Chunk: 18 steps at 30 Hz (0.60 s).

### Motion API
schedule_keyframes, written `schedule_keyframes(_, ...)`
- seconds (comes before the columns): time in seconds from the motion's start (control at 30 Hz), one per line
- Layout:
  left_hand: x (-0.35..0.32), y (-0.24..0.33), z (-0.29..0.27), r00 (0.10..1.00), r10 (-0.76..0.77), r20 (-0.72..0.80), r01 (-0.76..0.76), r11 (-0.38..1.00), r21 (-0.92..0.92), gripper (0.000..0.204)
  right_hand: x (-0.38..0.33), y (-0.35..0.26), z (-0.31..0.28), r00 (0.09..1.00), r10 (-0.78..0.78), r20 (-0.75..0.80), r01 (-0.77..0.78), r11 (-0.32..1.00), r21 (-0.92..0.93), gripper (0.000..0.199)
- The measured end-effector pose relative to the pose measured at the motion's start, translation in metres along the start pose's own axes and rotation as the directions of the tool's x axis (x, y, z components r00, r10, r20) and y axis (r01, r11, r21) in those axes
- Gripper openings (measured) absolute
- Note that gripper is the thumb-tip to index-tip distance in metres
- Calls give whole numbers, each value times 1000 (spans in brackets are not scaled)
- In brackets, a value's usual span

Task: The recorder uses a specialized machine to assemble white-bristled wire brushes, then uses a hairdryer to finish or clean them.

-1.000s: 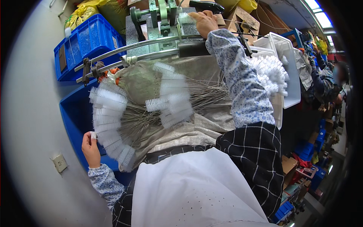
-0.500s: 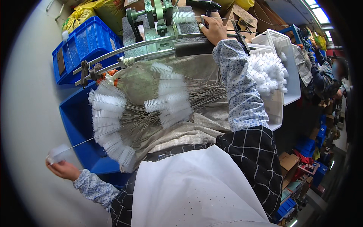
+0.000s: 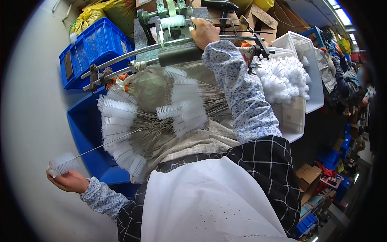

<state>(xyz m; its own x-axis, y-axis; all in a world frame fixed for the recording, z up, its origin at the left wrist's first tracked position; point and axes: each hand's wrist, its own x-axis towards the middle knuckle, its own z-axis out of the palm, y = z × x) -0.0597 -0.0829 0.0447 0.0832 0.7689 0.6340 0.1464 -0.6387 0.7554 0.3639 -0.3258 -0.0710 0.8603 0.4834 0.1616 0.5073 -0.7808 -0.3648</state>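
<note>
My left hand (image 3: 73,181), out at the left, is closed around the white bristle head of a bottle brush (image 3: 64,163). The brush's thin wire handle slants up to the right and ends in a small loop. At the bench machine (image 3: 165,33), the curled fingers of my right hand (image 3: 205,32) close at the wire beside another white brush (image 3: 173,21), which lies against the green roller. Below that hand sits a dark sliding block (image 3: 180,54) on metal rails. Many finished-looking brushes (image 3: 117,109) lie fanned across my lap, their wire handles toward the middle.
A white bin (image 3: 284,78) of loose white brushes stands right. Blue crates (image 3: 94,48) and a large blue tub (image 3: 86,137) are on the left by a pale wall (image 3: 36,121). Rails (image 3: 117,60) cross in front of me. Another person (image 3: 348,78) works far right.
My right hand has moved left along the machine, with the brush and the dark block shifting left too. My left hand's brush has turned slightly, and its wire loop now shows.
</note>
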Motion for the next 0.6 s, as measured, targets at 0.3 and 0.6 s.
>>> schedule_keyframes(0.3, 1, 5, 5, 994, 77, 78, -71, 995, -76, 25, -1, -28, 7, 999, 18, 29, -18, 1000, 3, 37)
schedule_keyframes(0.6, -10, 13, 31, 989, 86, 119, -77, 994, -79, 28, 0, -25, 6, 1000, 8, 26, -8, 1000, -4, 37)
